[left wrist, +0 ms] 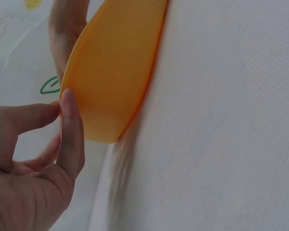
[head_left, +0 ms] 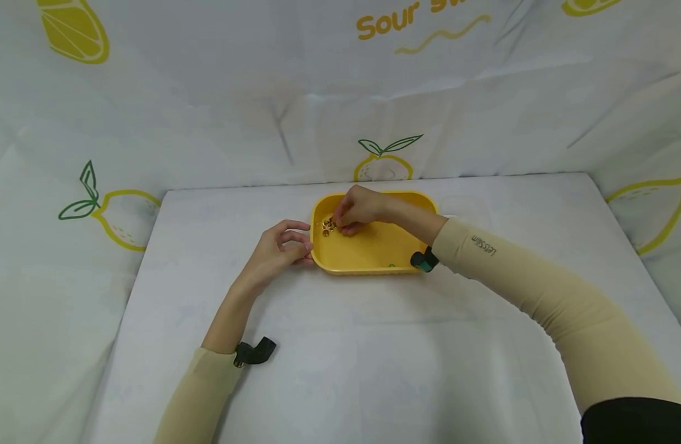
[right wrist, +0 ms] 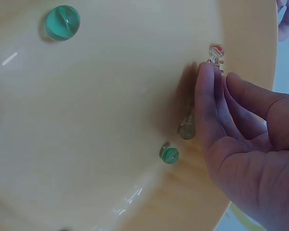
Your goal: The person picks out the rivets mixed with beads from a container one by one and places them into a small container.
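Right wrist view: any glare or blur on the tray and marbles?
Right wrist view: white glare streaks on the glossy yellow plastic tray; green glass marble fairly sharp, right hand soft. Left wrist view: tray's outer wall and left hand close, slightly blurred.

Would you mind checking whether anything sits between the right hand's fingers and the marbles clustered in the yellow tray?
Nothing visible does. The right hand reaches over the yellow tray, its fingers already at the small marbles. The tray wall is behind them, and the left hand rests outside it.
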Motion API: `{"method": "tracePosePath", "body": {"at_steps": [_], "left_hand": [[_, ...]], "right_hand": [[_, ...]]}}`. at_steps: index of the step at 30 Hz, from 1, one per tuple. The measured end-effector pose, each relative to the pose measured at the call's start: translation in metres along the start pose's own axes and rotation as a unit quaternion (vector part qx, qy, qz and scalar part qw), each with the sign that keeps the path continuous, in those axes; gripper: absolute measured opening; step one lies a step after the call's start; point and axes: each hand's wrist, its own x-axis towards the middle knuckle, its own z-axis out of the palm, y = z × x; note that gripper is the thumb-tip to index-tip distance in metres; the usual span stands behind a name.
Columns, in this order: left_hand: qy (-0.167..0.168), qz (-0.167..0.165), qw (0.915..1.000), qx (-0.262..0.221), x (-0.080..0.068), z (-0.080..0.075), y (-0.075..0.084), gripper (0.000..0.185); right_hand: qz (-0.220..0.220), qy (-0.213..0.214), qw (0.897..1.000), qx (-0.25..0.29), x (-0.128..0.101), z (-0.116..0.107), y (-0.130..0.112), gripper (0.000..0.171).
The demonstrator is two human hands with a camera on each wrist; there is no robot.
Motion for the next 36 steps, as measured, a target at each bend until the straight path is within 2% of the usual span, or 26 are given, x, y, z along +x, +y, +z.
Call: {"method": "tracePosePath", "body": {"at_steps": [12, 26, 36], "left_hand": [[-0.001, 0.004, 1.0000, -0.006, -0.0003, 0.0006, -0.0002, 0.044], [-0.002, 0.006, 0.9999, -0.012, 0.0006, 0.0011, -0.0005, 0.043], [-0.002, 0.005, 1.0000, -0.006, 0.0005, 0.0000, -0.0014, 0.044]], "right_hand": [[-0.003, -0.013, 0.998, -0.064, 0.0020, 0.0011, -0.0048, 0.020], [-0.008, -0.020, 0.993, -0.113, 0.0036, 0.0021, -0.0037, 0.017], [0.001, -0.028, 0.994, -0.108, 0.0027, 0.0017, -0.0057, 0.015]]}}
